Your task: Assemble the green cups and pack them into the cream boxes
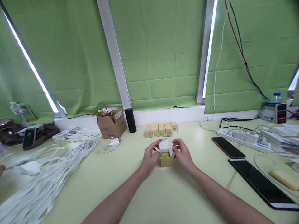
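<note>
A small tan cardboard box (165,162) stands in front of me on the table with its white lid (164,144) raised at the back. Inside it sits a yellow-green round item (165,155), its exact kind unclear. My left hand (150,157) is at the left side, bent fingers by the lid's edge and thumb against the side flap. Curled around the right side flap is my right hand (183,153), thumb and fingers close together. Behind the hands, several matching closed small boxes (161,130) form a row with green labels facing me.
A black cylinder (130,120) and an open brown carton (112,124) stand at the back left. White straps (53,174) spread across the left, near another person's hand (2,170). To the right lie a phone (228,147), a tablet (263,183) and a power strip (244,140) with cables.
</note>
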`<state>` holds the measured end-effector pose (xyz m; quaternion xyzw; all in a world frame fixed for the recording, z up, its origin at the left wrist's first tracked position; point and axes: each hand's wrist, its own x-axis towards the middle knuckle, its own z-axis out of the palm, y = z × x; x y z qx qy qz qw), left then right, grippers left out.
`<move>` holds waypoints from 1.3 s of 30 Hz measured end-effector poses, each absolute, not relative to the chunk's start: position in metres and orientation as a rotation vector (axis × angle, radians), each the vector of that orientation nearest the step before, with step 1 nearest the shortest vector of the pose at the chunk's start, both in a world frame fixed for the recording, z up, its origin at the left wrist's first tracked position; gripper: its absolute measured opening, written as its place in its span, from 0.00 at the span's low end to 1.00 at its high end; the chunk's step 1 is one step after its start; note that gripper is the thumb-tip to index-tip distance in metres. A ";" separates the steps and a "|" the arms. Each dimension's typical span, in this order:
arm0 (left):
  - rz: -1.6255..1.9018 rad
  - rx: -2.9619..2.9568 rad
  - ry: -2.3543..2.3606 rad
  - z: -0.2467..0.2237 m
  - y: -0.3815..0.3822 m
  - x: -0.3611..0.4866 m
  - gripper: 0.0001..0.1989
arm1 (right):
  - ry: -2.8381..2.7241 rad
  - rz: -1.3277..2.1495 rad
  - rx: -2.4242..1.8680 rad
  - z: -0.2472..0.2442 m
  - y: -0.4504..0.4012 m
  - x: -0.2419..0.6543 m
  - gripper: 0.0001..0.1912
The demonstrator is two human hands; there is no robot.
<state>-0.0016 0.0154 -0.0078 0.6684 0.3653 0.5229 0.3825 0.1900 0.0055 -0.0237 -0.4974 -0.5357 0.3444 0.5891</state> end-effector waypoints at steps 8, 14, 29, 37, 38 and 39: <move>1.350 1.835 0.949 -0.008 0.012 0.000 0.27 | -1.305 0.815 -1.145 -0.025 0.004 0.189 0.17; 1.340 1.861 0.972 -0.007 0.012 0.001 0.27 | -1.317 0.837 -1.131 -0.025 0.002 0.187 0.18; 1.350 1.878 0.989 -0.006 0.010 0.004 0.26 | -1.376 0.872 -1.181 -0.022 -0.003 0.184 0.21; 1.339 1.902 0.989 -0.006 0.009 0.003 0.23 | -1.419 0.866 -1.210 -0.021 -0.004 0.184 0.19; 1.339 1.902 0.988 -0.006 0.009 0.003 0.23 | -1.421 0.863 -1.208 -0.020 -0.005 0.183 0.18; 1.341 1.900 0.986 -0.007 0.009 0.003 0.22 | -1.420 0.858 -1.206 -0.020 -0.005 0.182 0.18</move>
